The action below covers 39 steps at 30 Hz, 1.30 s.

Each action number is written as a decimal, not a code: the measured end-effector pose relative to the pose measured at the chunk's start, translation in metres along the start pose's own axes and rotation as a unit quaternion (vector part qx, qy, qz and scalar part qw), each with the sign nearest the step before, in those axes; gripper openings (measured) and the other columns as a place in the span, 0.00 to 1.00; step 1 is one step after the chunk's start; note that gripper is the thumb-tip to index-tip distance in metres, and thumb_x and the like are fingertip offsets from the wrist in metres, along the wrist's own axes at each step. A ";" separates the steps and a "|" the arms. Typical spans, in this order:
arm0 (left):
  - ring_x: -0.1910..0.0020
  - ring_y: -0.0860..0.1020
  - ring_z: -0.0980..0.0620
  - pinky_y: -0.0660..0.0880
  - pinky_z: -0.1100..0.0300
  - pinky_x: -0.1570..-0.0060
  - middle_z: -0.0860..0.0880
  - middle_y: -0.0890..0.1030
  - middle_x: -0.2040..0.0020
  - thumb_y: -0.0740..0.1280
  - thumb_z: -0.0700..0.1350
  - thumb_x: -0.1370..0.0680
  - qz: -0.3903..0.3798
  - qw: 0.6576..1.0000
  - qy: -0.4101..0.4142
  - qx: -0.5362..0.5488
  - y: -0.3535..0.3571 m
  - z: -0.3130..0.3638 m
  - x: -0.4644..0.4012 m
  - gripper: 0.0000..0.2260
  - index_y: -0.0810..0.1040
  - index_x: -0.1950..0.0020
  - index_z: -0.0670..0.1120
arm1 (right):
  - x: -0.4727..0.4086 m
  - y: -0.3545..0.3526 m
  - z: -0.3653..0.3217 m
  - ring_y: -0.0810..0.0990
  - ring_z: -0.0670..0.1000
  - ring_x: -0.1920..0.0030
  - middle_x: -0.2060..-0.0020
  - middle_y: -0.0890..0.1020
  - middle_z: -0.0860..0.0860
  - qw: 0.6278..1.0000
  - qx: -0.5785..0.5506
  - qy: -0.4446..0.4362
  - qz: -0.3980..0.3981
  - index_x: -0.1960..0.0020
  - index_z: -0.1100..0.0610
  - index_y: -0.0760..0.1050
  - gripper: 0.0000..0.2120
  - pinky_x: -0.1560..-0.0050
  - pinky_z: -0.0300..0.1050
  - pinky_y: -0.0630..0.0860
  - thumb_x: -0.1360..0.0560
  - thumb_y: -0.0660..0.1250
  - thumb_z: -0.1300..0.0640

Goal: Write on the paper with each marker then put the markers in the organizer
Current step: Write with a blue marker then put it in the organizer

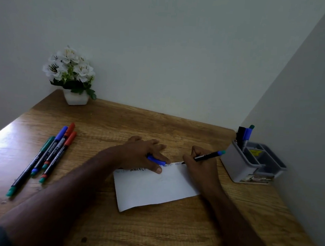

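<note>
Both hands work: right hand (199,162) grips marker (206,156); left hand (144,154) pinches blue cap (156,160) against paper (153,187).

A small desk nook in a home or office — a wood-grain worktop (158,122) fits between plain pale walls (163,46) at the back and right. A pot of white artificial flowers (71,72) sits in the far left corner, loose markers (48,153) lie on the left, and a grey desk organizer (251,163) stands against the right wall — stationery, nothing industrial.
</note>
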<state>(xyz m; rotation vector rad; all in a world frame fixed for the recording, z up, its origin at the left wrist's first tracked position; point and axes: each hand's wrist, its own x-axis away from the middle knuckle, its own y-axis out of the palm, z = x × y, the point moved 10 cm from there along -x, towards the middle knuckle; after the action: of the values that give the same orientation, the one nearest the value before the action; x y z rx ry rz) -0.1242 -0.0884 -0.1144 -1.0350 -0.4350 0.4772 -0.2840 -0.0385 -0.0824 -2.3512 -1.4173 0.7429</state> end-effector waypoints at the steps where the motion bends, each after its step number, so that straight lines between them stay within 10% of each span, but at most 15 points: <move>1: 0.22 0.44 0.55 0.36 0.46 0.28 0.55 0.51 0.20 0.61 0.60 0.21 0.001 1.000 -0.002 0.002 0.000 0.001 0.001 0.22 0.67 0.28 0.60 | 0.000 0.001 0.001 0.68 0.46 0.71 0.73 0.69 0.53 1.000 -0.002 0.000 -0.002 0.68 0.59 0.67 0.13 0.72 0.38 0.66 0.29 0.69 0.64; 39: 0.22 0.44 0.54 0.36 0.45 0.27 0.55 0.50 0.20 0.61 0.59 0.21 -0.004 1.000 -0.009 -0.004 -0.001 0.002 0.001 0.21 0.67 0.28 0.61 | -0.001 -0.003 0.005 0.66 0.47 0.71 0.72 0.69 0.55 1.000 0.001 0.007 0.015 0.67 0.60 0.67 0.13 0.72 0.40 0.64 0.28 0.68 0.64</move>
<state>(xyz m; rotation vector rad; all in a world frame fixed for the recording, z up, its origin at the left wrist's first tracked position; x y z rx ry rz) -0.1241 -0.0871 -0.1125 -1.0358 -0.4582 0.4781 -0.2892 -0.0379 -0.0843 -2.3755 -1.3780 0.7344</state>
